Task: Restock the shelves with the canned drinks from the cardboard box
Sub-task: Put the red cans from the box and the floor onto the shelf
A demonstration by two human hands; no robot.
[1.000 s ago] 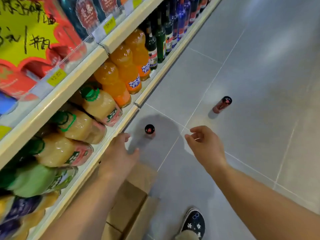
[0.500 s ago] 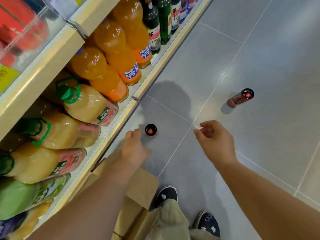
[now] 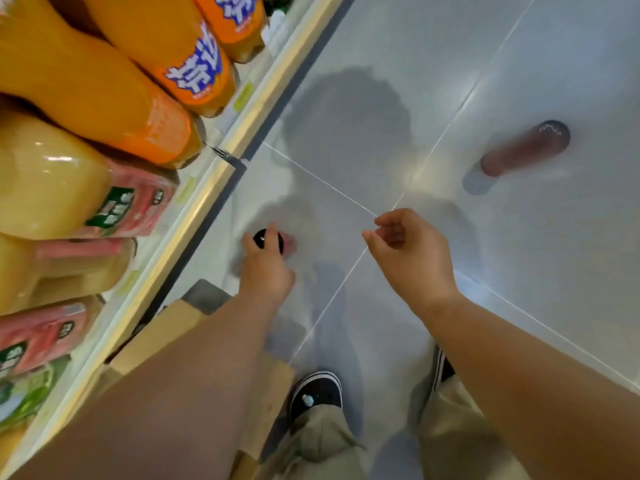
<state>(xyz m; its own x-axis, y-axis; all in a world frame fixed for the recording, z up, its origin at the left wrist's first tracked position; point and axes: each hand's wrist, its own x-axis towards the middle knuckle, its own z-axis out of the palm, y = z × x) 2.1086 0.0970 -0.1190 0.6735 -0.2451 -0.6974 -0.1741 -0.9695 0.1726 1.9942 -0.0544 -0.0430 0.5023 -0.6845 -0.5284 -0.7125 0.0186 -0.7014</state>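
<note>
1. Located the near can [image 3: 267, 241] left of centre in the frame, upright on the grey floor [image 3: 381, 98], near the shelf edge [image 3: 207, 188]. Saw only the black lid and a sliver of red side, long axis pointing up toward the camera.
2. Found the left hand [image 3: 266, 271] directly below that can in the frame, fingers [image 3: 248, 244] curled round the lid from either side and apparently touching it. Could not confirm a firm hold through the blur.
3. Found the right hand [image 3: 412, 251] right of centre, loosely curled, holding nothing, apart from both cans.
4. Located the far can [image 3: 523, 147] at upper right, alone on the floor, blurred, body stretched from lower left to upper right in the picture. Judged it upright and skewed by the wide lens; not verified.
5. Noted the cardboard box [image 3: 162, 337] at lower left, largely hidden under the left forearm; contents not seen.
6. Noted orange bottles [image 3: 104, 81] and yellow juice bottles [image 3: 52, 181] packed on the shelf at upper left.
7. Judged the step in hand to be lifting the near can straight up along its axis. Judged the right hand the nearer to the far can, lying up and to the right of its fingertips.
</note>
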